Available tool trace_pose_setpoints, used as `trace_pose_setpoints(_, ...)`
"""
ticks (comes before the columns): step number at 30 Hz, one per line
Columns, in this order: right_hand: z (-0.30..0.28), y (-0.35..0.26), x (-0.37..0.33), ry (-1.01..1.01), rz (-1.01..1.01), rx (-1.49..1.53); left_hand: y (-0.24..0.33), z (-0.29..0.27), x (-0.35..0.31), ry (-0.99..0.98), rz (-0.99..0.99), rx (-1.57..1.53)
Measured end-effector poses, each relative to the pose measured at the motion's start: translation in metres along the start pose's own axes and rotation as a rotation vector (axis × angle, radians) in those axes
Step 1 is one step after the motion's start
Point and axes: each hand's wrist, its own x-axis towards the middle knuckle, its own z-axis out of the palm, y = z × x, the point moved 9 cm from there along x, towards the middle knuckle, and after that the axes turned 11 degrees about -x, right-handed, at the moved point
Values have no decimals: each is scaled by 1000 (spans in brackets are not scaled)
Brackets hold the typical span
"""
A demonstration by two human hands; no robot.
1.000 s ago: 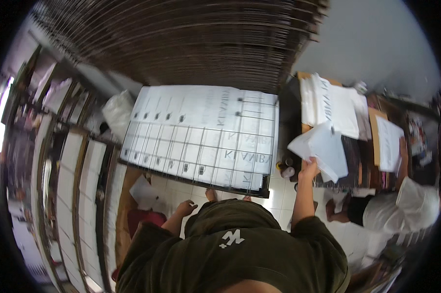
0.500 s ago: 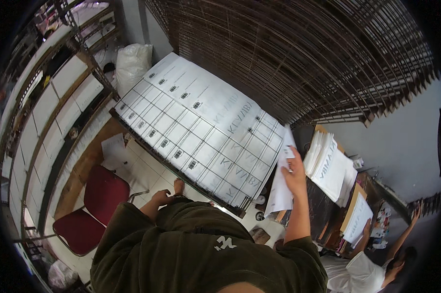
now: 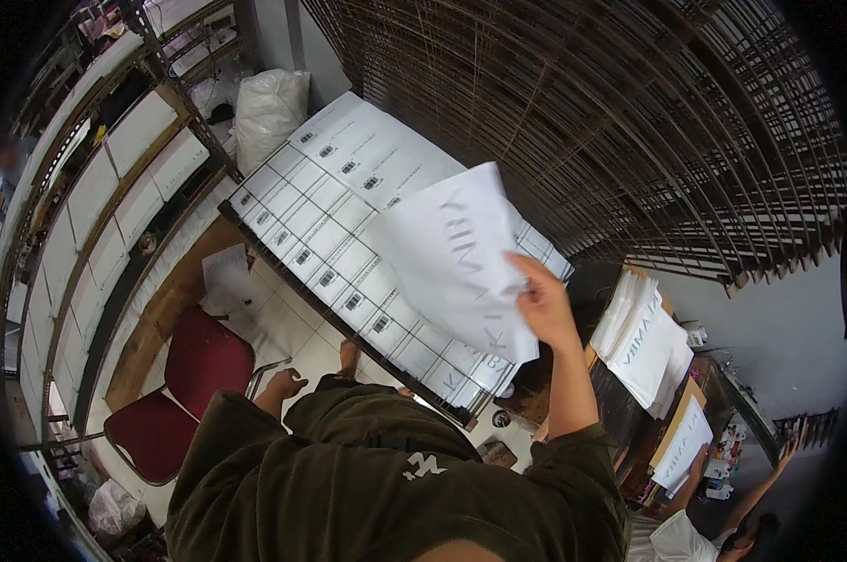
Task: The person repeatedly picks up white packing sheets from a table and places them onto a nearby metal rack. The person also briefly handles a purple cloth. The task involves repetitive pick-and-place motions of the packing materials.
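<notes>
My right hand (image 3: 543, 304) is closed on the right edge of a white printed sheet (image 3: 452, 253), which has large grey lettering and is bent and slightly blurred. The sheet hangs in the air over the right part of a wire drying rack (image 3: 334, 248). More white printed sheets (image 3: 363, 155) lie flat there, in rows among the thin wires. Beside my waist on the left, my left hand (image 3: 285, 382) hangs with its fingers curled in and nothing seen in them.
Many raised wire racks (image 3: 620, 122) tilt over the far side. At right, a pile of white printed sheets (image 3: 637, 332) lies on a table near a co-worker (image 3: 686, 534). A red chair (image 3: 208, 361) stands at left, beside shelves (image 3: 114, 197). A white sack (image 3: 272, 112) sits behind.
My right hand has swung the sheet from the rack's right side, up and leftward over the rack. My left hand has shifted slightly left, away from my body.
</notes>
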Motion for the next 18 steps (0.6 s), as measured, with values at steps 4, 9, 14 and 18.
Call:
trace_pose_setpoints(4,-41,143,-19,397,323,148,-19,-6,9,18,-56,19)
trace_pose_setpoints(9,-10,299,-42,659,440,342,-36,-31,-8,70,-83,66)
trace_pose_setpoints(14,13,395,-29,755,479,382,-49,-62,-53,57,-261,67)
trace_pose_setpoints(18,25,438,-24,769,590,377,-75,-69,-66,73,-337,-15)
